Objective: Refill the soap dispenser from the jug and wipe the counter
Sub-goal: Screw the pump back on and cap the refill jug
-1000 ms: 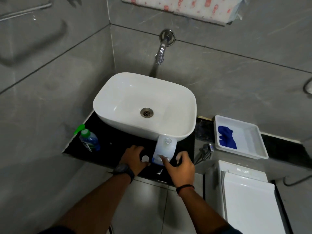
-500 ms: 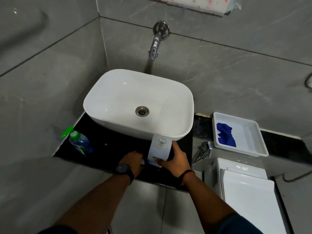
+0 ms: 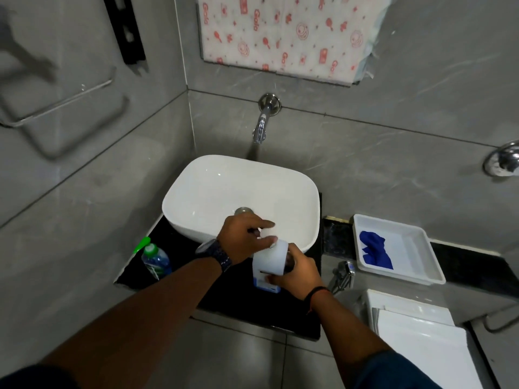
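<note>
A translucent white plastic jug with a blue-and-white label (image 3: pixel 268 263) stands just below the middle of the frame, upright or nearly so, at the front of a glossy black counter (image 3: pixel 247 304) and close against the front wall of a white rounded-rectangular ceramic basin (image 3: pixel 241 189). The right hand (image 3: pixel 299 272) is wrapped around the jug's right side and lower body, fingers curled onto the label, grasping it firmly; a dark band sits on that wrist. The left hand (image 3: pixel 245 237) reaches in from the lower left and is closed over the jug's top, its fingertips pinching a small white round cap (image 3: pixel 268 233) at the neck; whether the cap is screwed on or already loose cannot be told. A dark wristwatch (image 3: pixel 214 254) is strapped on the left wrist. To the left of the hands, at the counter's left end, a clear plastic bottle with a green cap and green nozzle (image 3: pixel 154 259) stands by the basin's front left corner, well apart from the jug. A metal drain (image 3: pixel 243 211) shows in the basin just above the left hand, and a chrome wall tap (image 3: pixel 262 122) juts out over the basin's rear edge. At the right of the frame, a shallow white rectangular plastic tray (image 3: pixel 407 248) holds a crumpled blue cloth (image 3: pixel 375 249) in its left part. Below the tray, in the lower right, lies a white toilet cistern lid (image 3: pixel 415 329). A pink-patterned white sheet (image 3: pixel 286 35) hangs on the grey tiled wall at the top of the frame.
</note>
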Action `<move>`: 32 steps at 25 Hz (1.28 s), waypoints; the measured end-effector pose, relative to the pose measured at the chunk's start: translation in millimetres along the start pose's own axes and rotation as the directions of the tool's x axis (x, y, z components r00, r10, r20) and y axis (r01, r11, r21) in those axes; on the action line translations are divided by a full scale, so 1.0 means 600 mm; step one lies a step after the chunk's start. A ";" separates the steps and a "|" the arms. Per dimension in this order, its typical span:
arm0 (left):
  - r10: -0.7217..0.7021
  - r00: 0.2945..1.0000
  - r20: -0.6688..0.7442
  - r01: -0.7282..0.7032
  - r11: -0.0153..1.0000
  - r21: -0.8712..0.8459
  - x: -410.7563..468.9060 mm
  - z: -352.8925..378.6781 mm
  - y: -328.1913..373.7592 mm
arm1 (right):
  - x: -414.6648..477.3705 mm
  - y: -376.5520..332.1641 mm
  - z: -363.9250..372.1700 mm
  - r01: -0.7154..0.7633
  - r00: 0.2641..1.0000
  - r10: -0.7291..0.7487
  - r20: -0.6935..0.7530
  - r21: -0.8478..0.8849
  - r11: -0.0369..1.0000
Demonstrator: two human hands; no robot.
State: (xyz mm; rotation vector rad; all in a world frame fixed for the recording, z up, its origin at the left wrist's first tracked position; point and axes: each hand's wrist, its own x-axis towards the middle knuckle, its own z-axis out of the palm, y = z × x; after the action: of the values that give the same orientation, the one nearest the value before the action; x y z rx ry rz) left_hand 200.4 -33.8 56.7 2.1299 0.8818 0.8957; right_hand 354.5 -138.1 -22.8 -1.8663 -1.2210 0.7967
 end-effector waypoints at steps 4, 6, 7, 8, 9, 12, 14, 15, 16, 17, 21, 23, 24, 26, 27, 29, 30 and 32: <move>0.018 0.995 0.100 -0.016 1.000 -0.022 0.013 -0.012 0.031 | -0.002 -0.024 -0.024 0.039 0.999 -0.040 -0.024 -0.017 0.999; -0.005 0.989 0.145 0.012 0.999 -0.042 0.016 -0.017 0.040 | -0.004 -0.033 -0.034 0.050 0.998 -0.051 -0.039 -0.024 0.998; -0.014 0.986 0.164 0.022 0.999 -0.044 0.018 -0.018 0.044 | -0.004 -0.037 -0.037 0.052 0.998 -0.053 -0.045 -0.025 0.998; -0.021 0.983 0.180 0.029 0.999 -0.043 0.019 -0.020 0.049 | -0.005 -0.040 -0.040 0.054 0.997 -0.056 -0.048 -0.026 0.998; -0.025 0.980 0.200 0.032 0.999 -0.031 0.022 -0.021 0.054 | -0.005 -0.043 -0.041 0.054 0.997 -0.055 -0.046 -0.029 0.998; -0.033 0.965 0.260 0.021 0.999 0.050 0.030 -0.024 0.068 | -0.005 -0.048 -0.045 0.049 0.998 -0.051 -0.038 -0.040 0.998; -0.041 0.957 0.288 0.024 0.998 0.065 0.032 -0.029 0.073 | -0.005 -0.049 -0.046 0.051 0.998 -0.053 -0.043 -0.050 0.997; -0.038 0.951 0.306 0.018 0.998 0.068 0.031 -0.030 0.074 | -0.005 -0.050 -0.047 0.050 0.998 -0.052 -0.042 -0.053 0.997; -0.031 0.945 0.324 0.005 0.997 0.081 0.030 -0.030 0.075 | -0.005 -0.050 -0.048 0.047 0.998 -0.049 -0.040 -0.054 0.997; -0.024 0.940 0.340 -0.011 0.995 0.100 0.027 -0.029 0.076 | -0.004 -0.051 -0.048 0.043 0.998 -0.045 -0.036 -0.054 0.998; 0.005 0.942 0.337 -0.013 1.000 0.023 0.020 -0.012 0.086 | -0.004 -0.062 -0.041 0.053 0.998 -0.053 -0.014 -0.054 0.997; -0.002 0.962 0.274 0.004 1.000 -0.009 0.020 -0.010 0.086 | -0.004 -0.069 -0.037 0.068 0.997 -0.069 -0.020 -0.056 0.996; -0.022 0.974 0.226 0.027 0.999 -0.019 0.021 -0.014 0.081 | -0.004 -0.071 -0.036 0.072 0.997 -0.073 -0.021 -0.054 0.996; -0.079 0.985 0.150 0.086 0.995 -0.044 0.021 -0.030 0.062 | -0.003 -0.072 -0.040 0.063 0.998 -0.064 -0.018 -0.049 0.997; -0.101 0.987 0.127 0.110 0.992 -0.059 0.020 -0.039 0.051 | -0.003 -0.071 -0.043 0.056 0.998 -0.057 -0.024 -0.043 0.998; -0.130 0.989 0.073 0.135 0.988 -0.070 0.016 -0.051 0.033 | -0.002 -0.069 -0.051 0.047 0.998 -0.049 -0.048 -0.035 0.998; -0.140 0.989 0.040 0.142 0.988 -0.064 0.015 -0.052 0.029 | -0.001 -0.068 -0.053 0.047 0.997 -0.049 -0.051 -0.042 0.998; -0.162 0.986 0.024 0.163 0.985 -0.060 0.014 -0.050 0.035 | 0.001 -0.068 -0.054 0.044 0.998 -0.047 -0.041 -0.061 0.997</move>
State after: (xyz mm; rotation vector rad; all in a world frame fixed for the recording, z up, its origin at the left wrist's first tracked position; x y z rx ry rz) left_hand 188.5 -30.2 92.1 1.9792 0.9902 0.8070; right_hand 362.0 -135.3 28.8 -1.8874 -1.2687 0.6993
